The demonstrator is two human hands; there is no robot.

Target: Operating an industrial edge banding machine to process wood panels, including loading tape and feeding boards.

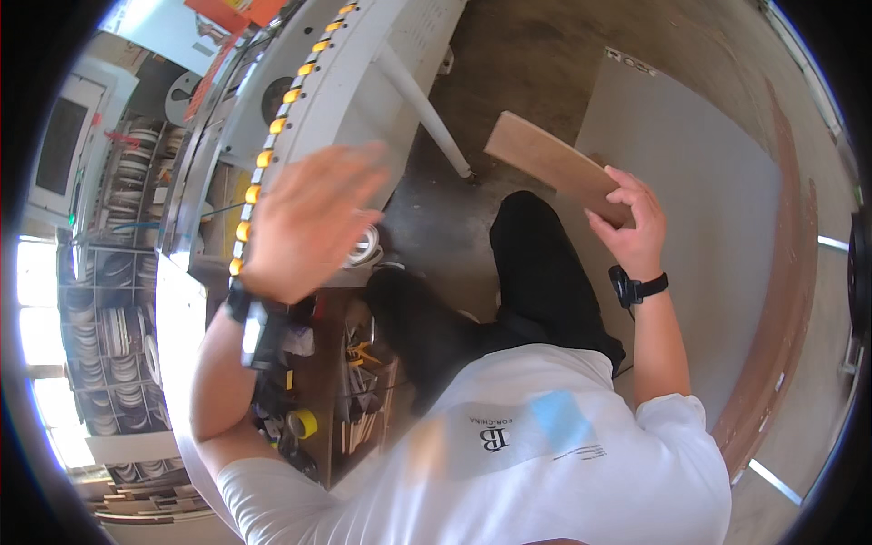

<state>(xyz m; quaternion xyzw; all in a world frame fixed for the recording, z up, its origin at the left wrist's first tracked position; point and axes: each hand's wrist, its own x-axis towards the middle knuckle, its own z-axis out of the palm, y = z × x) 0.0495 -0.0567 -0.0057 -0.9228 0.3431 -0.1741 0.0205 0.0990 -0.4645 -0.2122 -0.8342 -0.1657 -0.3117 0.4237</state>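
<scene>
My right hand [636,222] grips one end of a short, flat brown wood board [545,159], thumb on the near side and fingers over its upper edge. The board slants up to the left, its far end free in the air above my knee. On the left, my left hand [318,218] is raised beside the row of yellow rollers [279,125] along the edge of a grey machine [354,109]. Motion smears this hand a little. Its fingers stretch out, and nothing shows in it. Just past its thumb is a white roll [363,247].
A large grey panel [686,182] with a brown edge stands on the right. A slanted white leg [425,113] reaches the floor from the machine. At left, wire shelves [109,345] hold many rolls. Tools and a yellow tape roll [302,423] lie in the compartment below.
</scene>
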